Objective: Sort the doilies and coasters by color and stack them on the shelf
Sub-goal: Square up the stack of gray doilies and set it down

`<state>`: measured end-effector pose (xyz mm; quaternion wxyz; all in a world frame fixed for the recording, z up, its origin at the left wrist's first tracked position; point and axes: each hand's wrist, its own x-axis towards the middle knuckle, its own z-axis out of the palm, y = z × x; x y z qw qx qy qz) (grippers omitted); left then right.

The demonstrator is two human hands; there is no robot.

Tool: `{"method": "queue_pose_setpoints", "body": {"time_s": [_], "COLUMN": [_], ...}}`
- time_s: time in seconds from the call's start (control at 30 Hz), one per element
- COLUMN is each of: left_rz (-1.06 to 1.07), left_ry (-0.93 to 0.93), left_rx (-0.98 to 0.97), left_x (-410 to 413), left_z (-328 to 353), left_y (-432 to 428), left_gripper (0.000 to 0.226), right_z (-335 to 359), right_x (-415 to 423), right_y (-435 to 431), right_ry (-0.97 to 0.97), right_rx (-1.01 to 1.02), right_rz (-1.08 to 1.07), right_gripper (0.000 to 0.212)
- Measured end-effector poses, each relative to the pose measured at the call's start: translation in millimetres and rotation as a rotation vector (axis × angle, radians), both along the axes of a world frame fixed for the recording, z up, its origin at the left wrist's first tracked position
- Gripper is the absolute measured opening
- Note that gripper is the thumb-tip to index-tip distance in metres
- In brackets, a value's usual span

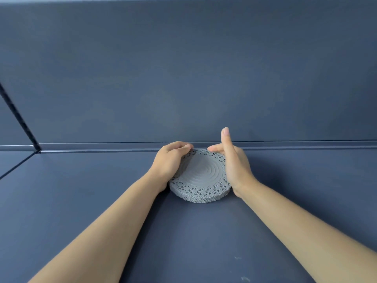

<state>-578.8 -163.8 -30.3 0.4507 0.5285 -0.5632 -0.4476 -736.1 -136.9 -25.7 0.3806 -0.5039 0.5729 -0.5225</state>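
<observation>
A stack of grey round lace doilies (201, 190) lies on the dark blue shelf (102, 190), close to the back wall. The top doily has a plain ringed centre and a lacy rim. My left hand (170, 160) rests on the stack's left edge, its fingers curled over the far rim. My right hand (232, 162) stands on edge against the stack's right side, with the thumb raised and a finger reaching over the far rim. No other doilies or coasters are in view.
The shelf's blue back wall (183, 78) rises right behind the stack, with a low ledge (285, 146) along its foot. A side panel and seam (18, 117) close the shelf at the left. Bare shelf surface lies to both sides and in front.
</observation>
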Motion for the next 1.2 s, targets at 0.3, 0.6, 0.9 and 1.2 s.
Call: {"method": "queue_pose_setpoints", "body": {"time_s": [0.3, 0.6, 0.9, 1.2], "left_rz": [0.113, 0.174, 0.185, 0.163], "left_ry": [0.075, 0.096, 0.099, 0.028], "left_rx": [0.038, 0.115, 0.109, 0.108], "left_x": [-3.9, 0.6, 10.5, 18.1], "left_z": [10.5, 13.4, 12.6, 12.3], "left_y": [12.8, 41.4, 88.6, 118.3], "left_gripper": [0.023, 0.02, 0.019, 0.022], "right_z": [10.4, 17.5, 15.1, 18.6], "right_x": [3.6, 8.4, 16.0, 14.7], "right_y": [12.7, 39.9, 81.7, 98.9], "right_ry": [0.09, -0.072, -0.043, -0.098], "right_rx": [0.025, 0.059, 0.087, 0.188], "right_rz": [-0.007, -0.013, -0.021, 0.122], "right_gripper": [0.065, 0.056, 0.06, 0.06]}}
